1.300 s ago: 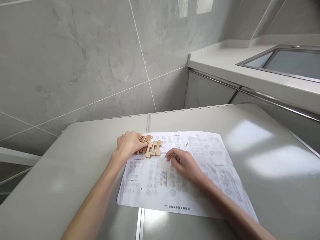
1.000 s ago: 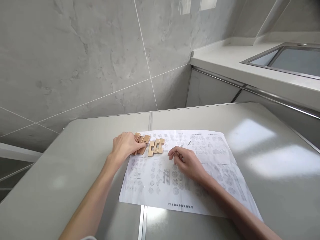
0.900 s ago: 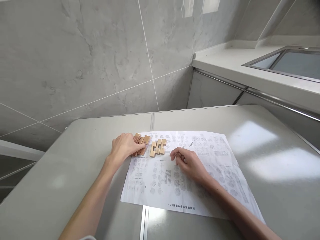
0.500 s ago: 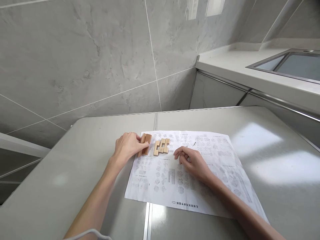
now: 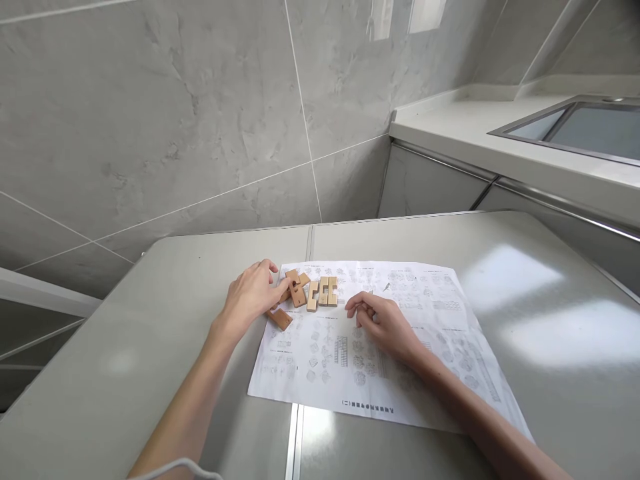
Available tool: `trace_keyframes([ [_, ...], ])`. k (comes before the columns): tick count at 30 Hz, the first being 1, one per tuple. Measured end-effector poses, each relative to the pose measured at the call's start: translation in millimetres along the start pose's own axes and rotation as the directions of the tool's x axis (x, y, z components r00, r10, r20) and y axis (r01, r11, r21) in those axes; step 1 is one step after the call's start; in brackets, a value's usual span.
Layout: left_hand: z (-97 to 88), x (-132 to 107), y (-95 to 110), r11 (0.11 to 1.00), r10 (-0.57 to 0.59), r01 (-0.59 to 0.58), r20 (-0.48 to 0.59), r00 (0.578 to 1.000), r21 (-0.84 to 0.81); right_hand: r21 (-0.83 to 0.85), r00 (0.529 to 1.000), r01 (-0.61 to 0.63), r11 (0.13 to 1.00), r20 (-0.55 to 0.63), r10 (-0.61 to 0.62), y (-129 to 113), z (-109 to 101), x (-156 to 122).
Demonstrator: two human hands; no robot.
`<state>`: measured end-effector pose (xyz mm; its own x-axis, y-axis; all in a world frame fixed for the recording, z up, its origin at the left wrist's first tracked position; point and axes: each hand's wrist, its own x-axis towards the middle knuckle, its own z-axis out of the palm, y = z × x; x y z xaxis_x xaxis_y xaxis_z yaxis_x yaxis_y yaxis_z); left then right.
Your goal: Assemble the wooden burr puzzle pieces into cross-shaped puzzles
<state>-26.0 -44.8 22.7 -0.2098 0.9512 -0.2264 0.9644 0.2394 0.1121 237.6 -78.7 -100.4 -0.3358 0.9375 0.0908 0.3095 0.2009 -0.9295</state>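
My left hand (image 5: 253, 290) is at the left edge of the printed sheet (image 5: 320, 393), thumb and fingers apart. Its thumb touches several reddish-brown wooden puzzle pieces (image 5: 299, 295) lying in a loose, overlapping heap; part of the heap is hidden behind the hand. One brown piece (image 5: 281, 319) lies askew below the thumb. Just right of the heap, three pale notched wooden pieces (image 5: 313, 297) stand side by side on the paper. My right hand (image 5: 383, 320) rests on the sheet right of them, its fingers loosely curled in with nothing visible in them.
The sheet, printed with small diagrams, lies creased on a grey table (image 5: 200, 267) with a metal seam (image 5: 295, 440) down its middle. Behind stands a grey tiled wall (image 5: 225, 120). A white counter (image 5: 450, 120) with a sink (image 5: 590, 127) is at the upper right.
The upright brown pieces by my left hand have come apart into a scattered heap, and one has slid toward me. My left hand has opened slightly; my right hand is almost unmoved.
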Motion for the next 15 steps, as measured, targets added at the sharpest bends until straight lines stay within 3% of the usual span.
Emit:
trace_keyframes([
  [5,3.7,4.2,-9.7,1.000,0.009,-0.008,0.062,0.998,-0.026,-0.003,1.000,0.010,1.000,-0.003,-0.010,0.5,0.6,-0.2],
  [9,11.0,11.4,-30.1,0.997,0.069,-0.066,0.066,0.995,-0.046,-0.011,1.000,0.011,1.000,0.001,-0.011,0.6,0.2,-0.4],
  [13,16.2,14.6,-57.6,0.962,0.249,-0.231,0.121,0.961,-0.147,-0.015,1.000,0.021,1.000,-0.001,-0.021,0.4,-0.3,-0.6],
  [15,16.5,13.3,-69.5,0.945,0.289,-0.259,0.142,0.947,-0.199,-0.012,1.000,0.023,1.000,-0.003,-0.023,0.6,-0.3,-0.7],
])
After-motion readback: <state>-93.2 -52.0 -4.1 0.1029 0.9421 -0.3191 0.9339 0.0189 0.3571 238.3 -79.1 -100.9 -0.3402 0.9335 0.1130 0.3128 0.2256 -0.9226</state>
